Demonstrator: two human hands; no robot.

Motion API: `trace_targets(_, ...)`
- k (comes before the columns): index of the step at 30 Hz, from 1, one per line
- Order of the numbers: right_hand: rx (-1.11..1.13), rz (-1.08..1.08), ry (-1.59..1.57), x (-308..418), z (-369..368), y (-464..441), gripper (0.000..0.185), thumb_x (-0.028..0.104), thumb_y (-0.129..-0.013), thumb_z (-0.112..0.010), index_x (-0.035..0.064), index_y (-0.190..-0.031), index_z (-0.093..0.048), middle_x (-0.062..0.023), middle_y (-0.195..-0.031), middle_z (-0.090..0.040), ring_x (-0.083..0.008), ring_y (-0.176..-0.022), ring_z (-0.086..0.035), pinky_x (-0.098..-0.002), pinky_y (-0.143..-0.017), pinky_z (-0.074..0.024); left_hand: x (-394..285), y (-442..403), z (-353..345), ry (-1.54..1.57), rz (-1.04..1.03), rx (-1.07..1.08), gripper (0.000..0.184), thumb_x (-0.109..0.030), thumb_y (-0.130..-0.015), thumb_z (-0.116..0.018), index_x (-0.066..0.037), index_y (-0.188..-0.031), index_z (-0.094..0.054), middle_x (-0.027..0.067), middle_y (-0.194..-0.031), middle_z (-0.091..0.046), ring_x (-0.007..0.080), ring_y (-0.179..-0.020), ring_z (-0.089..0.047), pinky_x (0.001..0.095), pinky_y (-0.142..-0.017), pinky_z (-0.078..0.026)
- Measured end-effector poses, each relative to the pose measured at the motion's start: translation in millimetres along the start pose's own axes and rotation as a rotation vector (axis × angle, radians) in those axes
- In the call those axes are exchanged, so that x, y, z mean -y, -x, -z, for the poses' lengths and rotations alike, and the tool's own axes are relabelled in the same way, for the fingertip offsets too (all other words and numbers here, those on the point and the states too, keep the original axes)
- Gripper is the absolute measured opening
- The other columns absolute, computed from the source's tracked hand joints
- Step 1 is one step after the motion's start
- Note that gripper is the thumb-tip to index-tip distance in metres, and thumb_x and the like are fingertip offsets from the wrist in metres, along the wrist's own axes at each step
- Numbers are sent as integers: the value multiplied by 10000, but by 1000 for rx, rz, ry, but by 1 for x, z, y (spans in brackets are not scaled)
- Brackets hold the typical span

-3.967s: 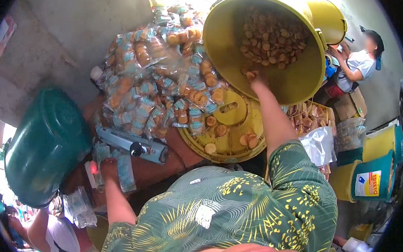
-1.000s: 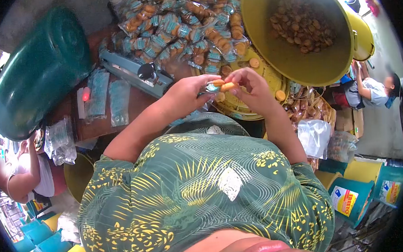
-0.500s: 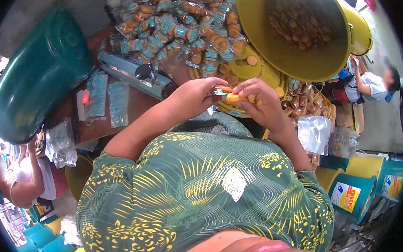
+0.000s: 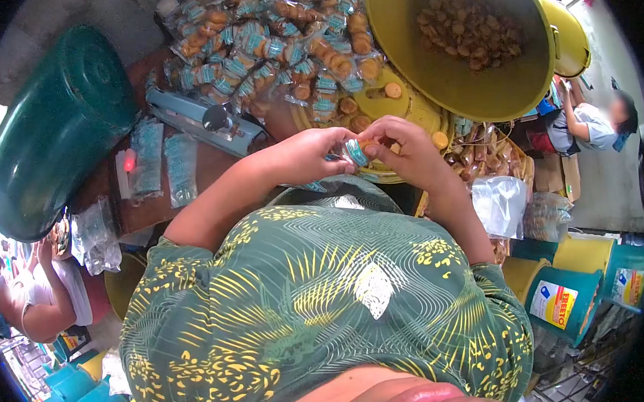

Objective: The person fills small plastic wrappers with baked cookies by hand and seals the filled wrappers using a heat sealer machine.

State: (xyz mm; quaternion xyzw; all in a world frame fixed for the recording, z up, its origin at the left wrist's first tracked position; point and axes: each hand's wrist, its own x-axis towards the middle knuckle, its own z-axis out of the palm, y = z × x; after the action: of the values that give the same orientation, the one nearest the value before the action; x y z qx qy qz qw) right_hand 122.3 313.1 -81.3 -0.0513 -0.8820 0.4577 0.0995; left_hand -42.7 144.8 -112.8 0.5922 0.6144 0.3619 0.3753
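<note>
Between my two hands is a small clear plastic bag [image 4: 356, 152] with a teal printed label. My left hand [image 4: 312, 155] pinches it from the left, thumb and fingers closed on its edge. My right hand [image 4: 405, 152] is closed at the other end of the bag, where orange-brown biscuits partly show; its fingers hide most of them. Beneath and beyond the hands lies a yellow lid [image 4: 371, 95] with loose round biscuits [image 4: 393, 90] on it. Ahead is a heap of filled, labelled biscuit packets [image 4: 268, 46].
A big yellow bucket [image 4: 463, 93] holding biscuits tilts at upper right. A blue bag sealer [image 4: 187, 110] sits left of the heap, near flat labelled bags [image 4: 146, 156]. A large green tub [image 4: 52, 136] stands left. Other people [image 4: 597, 125] work at both sides.
The labelled bag has turned so its label faces me. My right hand has moved slightly left and up, bringing the biscuits against the bag. The whole view has shifted slightly.
</note>
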Motion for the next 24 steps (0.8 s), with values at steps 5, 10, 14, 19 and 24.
trace_targets(5,3,-149,-218,-7,-1,-6,106,60,-889,-685,10,-974,-647,-44,-905,-641,-90,-811,-590,-247,-713,-485,-3,-2,3,-29,42,82,424,-269,-869,-728,-23,-1175,-570,164,-998,-680,278,-942,-660,380,-829,-507)
trace_targets(10,-86,69,-83,-16,-11,-13,173,157,-868,-703,9,-887,-616,-109,-820,-618,-240,-803,-615,-345,-747,-500,13,-8,-5,179,54,66,426,-269,-870,-734,-47,-1197,-573,56,-1038,-668,146,-942,-615,327,-841,-493)
trace_targets(14,-213,269,221,-3,-19,-11,180,162,-860,-698,15,-860,-593,-121,-772,-602,-309,-788,-598,-375,-763,-486,21,-15,-12,658,251,109,437,-180,-862,-730,-69,-1238,-537,7,-1075,-626,95,-966,-573,293,-868,-476)
trace_targets(19,-265,121,158,-17,-19,-19,183,192,-893,-640,13,-875,-605,-183,-802,-609,-360,-823,-597,-425,-774,-476,40,-23,-24,847,155,167,407,-124,-861,-722,-76,-1221,-539,-9,-1036,-632,96,-939,-589,284,-877,-467)
trace_targets(24,-423,-34,451,-115,18,-65,249,231,-961,-560,-3,-1011,-627,-129,-948,-651,-311,-899,-624,-360,-829,-488,56,-27,-20,947,168,108,385,-73,-861,-710,-58,-1209,-547,7,-1026,-650,125,-944,-615,298,-881,-478)
